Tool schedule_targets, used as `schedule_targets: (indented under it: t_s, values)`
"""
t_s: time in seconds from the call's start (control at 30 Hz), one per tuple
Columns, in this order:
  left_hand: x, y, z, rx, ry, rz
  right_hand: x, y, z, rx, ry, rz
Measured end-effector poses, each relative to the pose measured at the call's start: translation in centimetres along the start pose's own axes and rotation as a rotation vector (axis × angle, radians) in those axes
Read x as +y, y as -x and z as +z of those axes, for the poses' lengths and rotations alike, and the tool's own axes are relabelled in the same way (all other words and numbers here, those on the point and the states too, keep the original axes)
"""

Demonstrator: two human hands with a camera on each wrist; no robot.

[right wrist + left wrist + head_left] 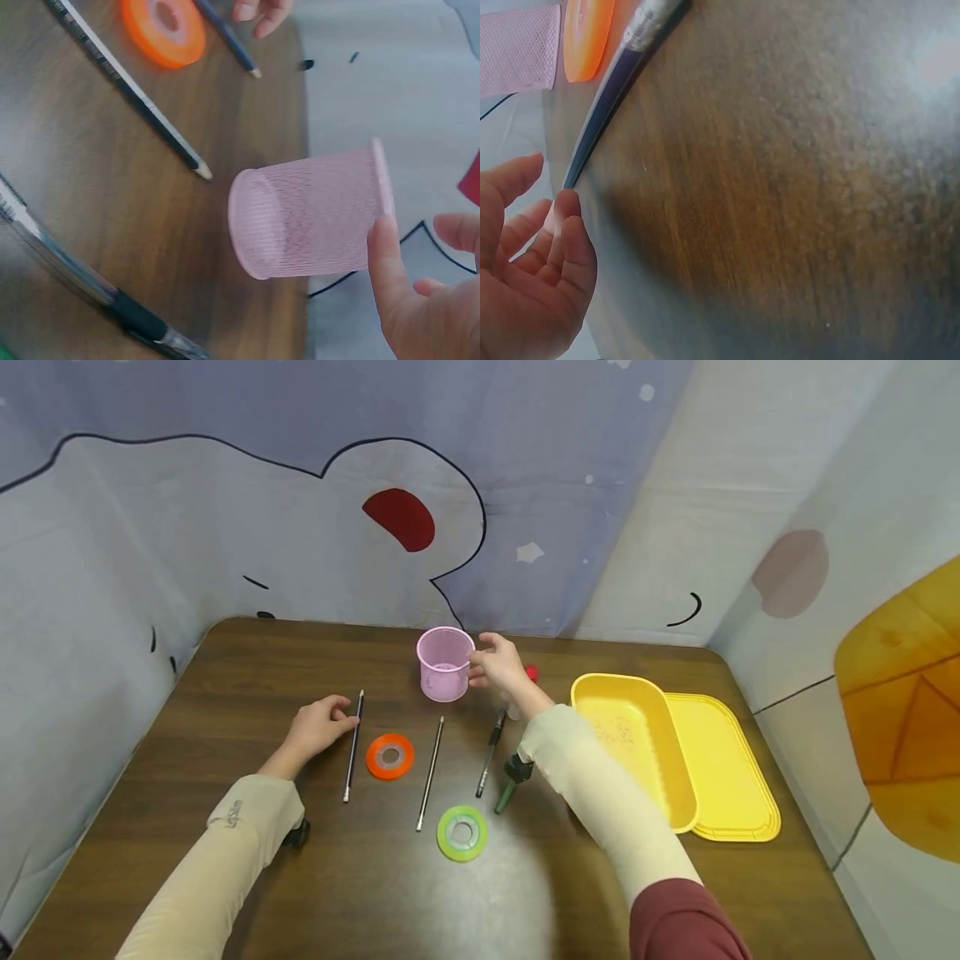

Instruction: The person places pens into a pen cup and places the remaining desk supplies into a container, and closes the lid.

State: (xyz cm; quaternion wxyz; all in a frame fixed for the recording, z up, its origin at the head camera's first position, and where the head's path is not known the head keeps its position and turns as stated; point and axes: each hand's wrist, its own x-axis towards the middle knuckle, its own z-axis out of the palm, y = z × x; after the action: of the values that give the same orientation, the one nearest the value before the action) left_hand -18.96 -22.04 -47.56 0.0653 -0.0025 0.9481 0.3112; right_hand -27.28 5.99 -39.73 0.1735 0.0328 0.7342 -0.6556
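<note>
My left hand (318, 727) is beside a dark pencil (354, 747) on the wooden table, thumb and fingertips right at its shaft. In the left wrist view those fingers (576, 247) are loosely bent, with a gap to the thumb and nothing gripped. At the back, a pink mesh cup (443, 664) stands upright. My right hand (498, 667) is at the cup's right side. In the right wrist view one fingertip (384, 232) meets the rim while the thumb stays apart. An orange tape roll (390, 756) and a second pencil (430, 777) lie between the hands.
A black-gripped pen (491, 752), a green-handled item (506, 795) and a green tape roll (461, 833) lie towards the front. Partly behind the right hand is a red-topped object (532, 673). At right, a yellow tub (678, 777) overlaps its yellow lid (727, 768). Fabric walls surround the table.
</note>
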Motion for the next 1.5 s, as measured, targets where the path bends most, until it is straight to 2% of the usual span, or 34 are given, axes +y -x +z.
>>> schedule_targets:
  t_s: [0.17,0.37,0.67,0.93,1.37,1.5]
  values:
    - [0.1,-0.3,0.4,0.008,-0.009,-0.008,1.2,-0.7,0.6,0.053,-0.037,0.018]
    - [0.4,-0.6,0.7,-0.021,-0.001,-0.028,2.0,-1.2,0.7,0.099,-0.098,0.036]
    - [0.6,-0.9,1.1,-0.062,-0.008,-0.08,2.0,-1.5,0.7,0.077,-0.101,0.049]
    - [0.7,-1.4,1.5,-0.03,-0.038,-0.092,2.1,-1.5,0.6,0.076,-0.094,0.042]
    - [2.2,-1.4,1.6,0.018,-0.146,-0.152,2.0,-1.3,0.8,0.088,-0.103,0.047]
    - [2.2,-1.4,1.8,0.029,-0.142,-0.151,2.0,-1.1,0.9,0.088,-0.099,0.051]
